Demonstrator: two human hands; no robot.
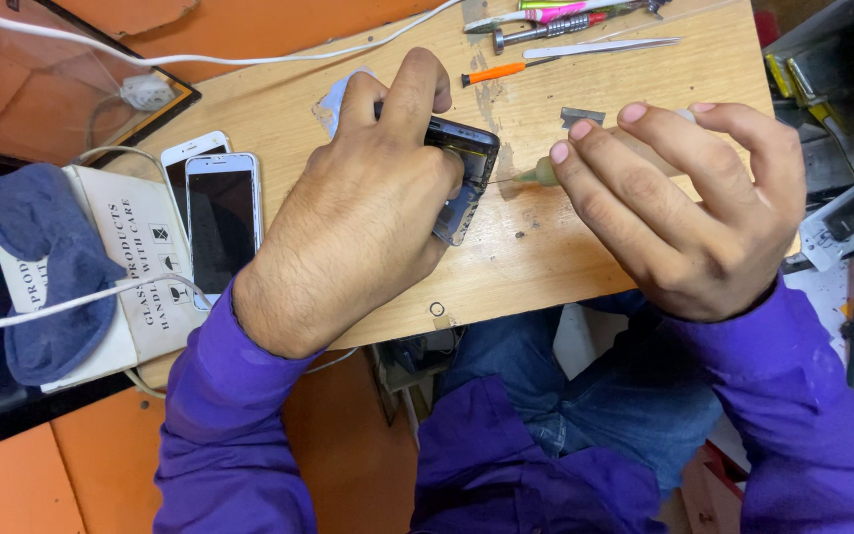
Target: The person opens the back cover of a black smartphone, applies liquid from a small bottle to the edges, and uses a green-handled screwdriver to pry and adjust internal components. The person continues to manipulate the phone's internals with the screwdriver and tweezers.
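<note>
My left hand (358, 213) grips a dark opened phone body (467, 168) and presses it on the wooden table (546, 257). My right hand (689, 203) holds a thin screwdriver with a greenish tip collar (543, 173); its fine point touches the phone's right edge. A pale blue cloth (336, 97) shows under the left hand. Most of the phone is hidden by my fingers.
Two white phones (219, 213) lie at the left beside a white box (135, 267) with a dark blue cloth (46, 267) on it. An orange-handled screwdriver (494, 72), tweezers (600, 46) and other tools lie at the far edge. A small ring (437, 310) sits near the front edge.
</note>
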